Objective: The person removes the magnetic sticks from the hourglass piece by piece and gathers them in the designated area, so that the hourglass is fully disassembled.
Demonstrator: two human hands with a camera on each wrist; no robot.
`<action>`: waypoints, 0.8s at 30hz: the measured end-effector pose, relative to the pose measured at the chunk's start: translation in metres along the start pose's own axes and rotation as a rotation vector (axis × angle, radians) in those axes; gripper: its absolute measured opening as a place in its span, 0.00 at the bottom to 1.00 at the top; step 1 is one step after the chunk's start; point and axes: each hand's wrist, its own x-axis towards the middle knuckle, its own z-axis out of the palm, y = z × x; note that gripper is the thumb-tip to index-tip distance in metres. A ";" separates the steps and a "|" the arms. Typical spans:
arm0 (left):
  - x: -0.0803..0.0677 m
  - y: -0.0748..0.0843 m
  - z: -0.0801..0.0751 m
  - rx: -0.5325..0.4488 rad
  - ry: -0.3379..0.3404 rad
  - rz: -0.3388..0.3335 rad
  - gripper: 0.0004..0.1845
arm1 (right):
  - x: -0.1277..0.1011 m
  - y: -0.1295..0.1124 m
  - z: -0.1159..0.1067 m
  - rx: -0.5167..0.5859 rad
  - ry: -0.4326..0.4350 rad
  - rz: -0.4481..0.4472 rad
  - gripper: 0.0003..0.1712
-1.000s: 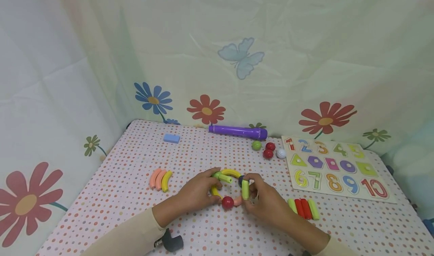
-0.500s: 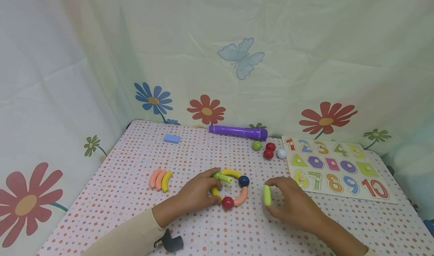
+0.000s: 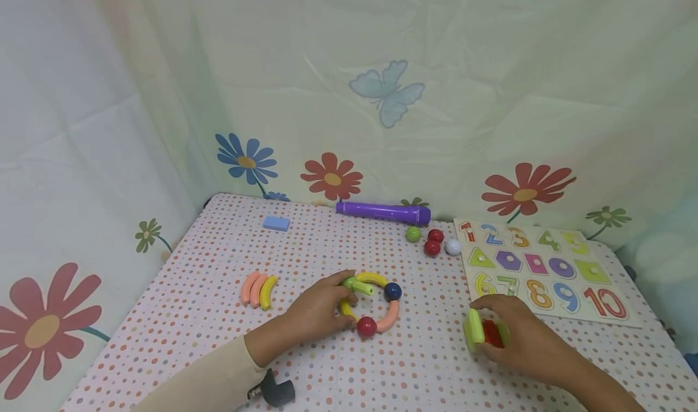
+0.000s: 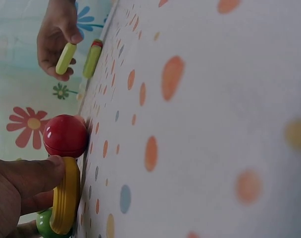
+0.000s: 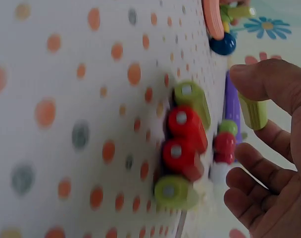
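The right hand (image 3: 518, 333) pinched a green stick (image 3: 475, 327) between thumb and fingers, just above the row of straight sticks (image 5: 182, 148) — two red between two green — lying in front of the number puzzle (image 3: 545, 266). The left hand (image 3: 316, 312) rested on the ring of curved pieces and balls (image 3: 371, 306), its fingers curled on the yellow arc (image 4: 66, 198) beside the red ball (image 4: 65, 135). The step in hand seemed to be putting the stick back with its group; the next move would need a gentle lowering beside the row, so that the pieces do not jump together. Half a second earlier this stick was near the ring — now it was well apart from it.
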 end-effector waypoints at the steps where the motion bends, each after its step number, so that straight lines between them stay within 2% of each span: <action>1: 0.000 0.000 0.000 0.000 0.000 -0.001 0.17 | -0.002 0.005 -0.002 -0.001 0.003 -0.003 0.42; 14: 0.000 -0.001 0.002 -0.012 -0.002 -0.011 0.17 | -0.012 0.054 -0.014 0.009 -0.065 0.114 0.48; 24: 0.000 -0.001 0.001 -0.006 0.003 -0.005 0.17 | -0.010 0.071 -0.012 0.009 -0.097 0.081 0.44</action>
